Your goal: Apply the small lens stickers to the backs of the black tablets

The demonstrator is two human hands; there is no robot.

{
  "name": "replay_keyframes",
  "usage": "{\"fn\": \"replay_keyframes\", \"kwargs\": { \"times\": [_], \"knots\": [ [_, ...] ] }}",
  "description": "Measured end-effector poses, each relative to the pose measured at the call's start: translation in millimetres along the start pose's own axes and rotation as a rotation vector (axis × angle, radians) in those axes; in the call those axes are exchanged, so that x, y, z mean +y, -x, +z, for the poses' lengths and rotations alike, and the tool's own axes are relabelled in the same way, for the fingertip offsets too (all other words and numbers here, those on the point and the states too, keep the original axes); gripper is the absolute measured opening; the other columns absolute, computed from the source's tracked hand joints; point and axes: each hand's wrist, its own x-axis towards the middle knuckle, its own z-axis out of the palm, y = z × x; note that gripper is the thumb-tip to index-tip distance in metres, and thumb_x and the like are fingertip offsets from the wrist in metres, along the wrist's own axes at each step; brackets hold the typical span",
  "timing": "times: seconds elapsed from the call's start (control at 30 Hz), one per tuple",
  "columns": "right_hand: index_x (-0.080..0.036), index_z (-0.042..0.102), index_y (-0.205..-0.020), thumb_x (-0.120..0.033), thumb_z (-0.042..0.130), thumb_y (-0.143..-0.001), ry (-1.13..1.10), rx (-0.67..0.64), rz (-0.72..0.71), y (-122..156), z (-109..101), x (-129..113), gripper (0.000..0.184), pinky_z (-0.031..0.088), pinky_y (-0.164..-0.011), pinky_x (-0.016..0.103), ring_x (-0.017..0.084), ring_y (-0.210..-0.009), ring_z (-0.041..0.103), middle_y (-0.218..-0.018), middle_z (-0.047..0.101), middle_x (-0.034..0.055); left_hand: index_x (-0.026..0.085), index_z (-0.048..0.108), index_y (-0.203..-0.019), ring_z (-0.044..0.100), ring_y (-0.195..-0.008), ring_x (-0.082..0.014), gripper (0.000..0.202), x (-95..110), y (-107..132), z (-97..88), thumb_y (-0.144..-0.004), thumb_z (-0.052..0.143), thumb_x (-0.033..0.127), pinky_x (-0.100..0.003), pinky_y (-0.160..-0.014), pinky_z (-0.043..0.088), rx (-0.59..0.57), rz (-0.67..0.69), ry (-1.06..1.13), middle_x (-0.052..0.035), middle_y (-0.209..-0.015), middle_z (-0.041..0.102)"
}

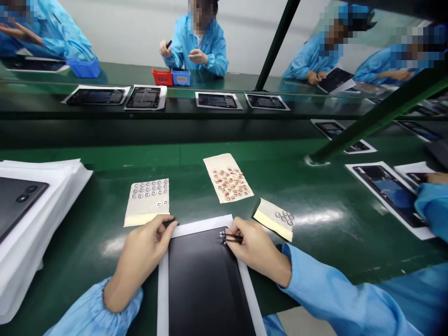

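Working at the camera corner [222,238]: right hand [252,243] pinches black tweezers [235,238], left hand [144,252] something dark I can't make out. Tablet panel [208,282] lies on white paper [163,298] in front; with rings [153,184] left on the gappy sheet [142,208], I'd guess it's partway, lens fit too small to judge.

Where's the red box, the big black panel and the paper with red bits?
Red box [163,77]: head view, front side.
Black panel [206,280]: head view, flat face.
Paper [220,162]: head view, bare upper part.
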Motion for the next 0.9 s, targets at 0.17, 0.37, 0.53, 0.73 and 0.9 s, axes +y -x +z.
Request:
{"fn": "replay_keyframes", "kwargs": {
  "times": [0.17,0.37,0.53,0.73,0.9],
  "knots": [
    [-0.017,0.060,-0.086,-0.014,0.057,-0.094,0.029,0.074,-0.240,11,-9,9,0.009,0.046,-0.065,0.018,0.008,-0.070,0.060,-0.079,0.060,0.0004,0.022,0.069,-0.106,0.060,-0.064,-0.0123,0.031,-4,-3,6.8,-0.098,0.054,0.048,-0.024,-0.064,0.044,0.051,0.014,0.029,0.0030,-0.075,0.065],
    [-0.018,0.056,-0.133,-0.004,0.047,-0.089,0.375,0.000,-0.518,27,-12,23,0.048,0.041,-0.052,0.023,0.009,-0.071,0.061,-0.111,0.063,0.0078,0.023,0.073,-0.105,0.064,-0.082,-0.0143,0.024,-3,2,13.2,-0.101,0.055,0.038,-0.026,-0.074,0.047,0.131,0.230,-0.044,-0.0019,-0.095,0.067],
    [-0.013,0.054,-0.129,0.000,0.042,-0.081,0.431,0.034,-0.520,26,-8,12,0.051,0.042,-0.052,0.022,0.011,-0.074,0.064,-0.108,0.063,0.0090,0.019,0.071,-0.108,0.059,-0.096,-0.0212,0.017,-1,4,21.8,-0.099,0.060,0.027,-0.033,-0.088,0.047,0.187,0.458,-0.176,-0.0067,-0.100,0.065],
    [-0.013,0.053,-0.129,0.001,0.041,-0.078,0.394,0.030,-0.501,26,-5,10,0.055,0.045,-0.054,0.022,0.010,-0.075,0.064,-0.106,0.061,0.0081,0.016,0.068,-0.111,0.057,-0.097,-0.0224,0.015,1,2,22.8,-0.097,0.063,0.020,-0.037,-0.088,0.047,0.198,0.526,-0.217,-0.0077,-0.101,0.063],
    [-0.014,0.054,-0.129,-0.004,0.044,-0.092,0.381,0.056,-0.479,26,0,9,0.040,0.044,-0.053,0.023,0.010,-0.073,0.062,-0.105,0.060,0.0073,0.015,0.067,-0.112,0.057,-0.097,-0.0231,0.016,1,4,23.9,-0.096,0.063,0.017,-0.038,-0.088,0.047,0.223,0.545,-0.246,-0.0078,-0.100,0.063]
  ]
}}
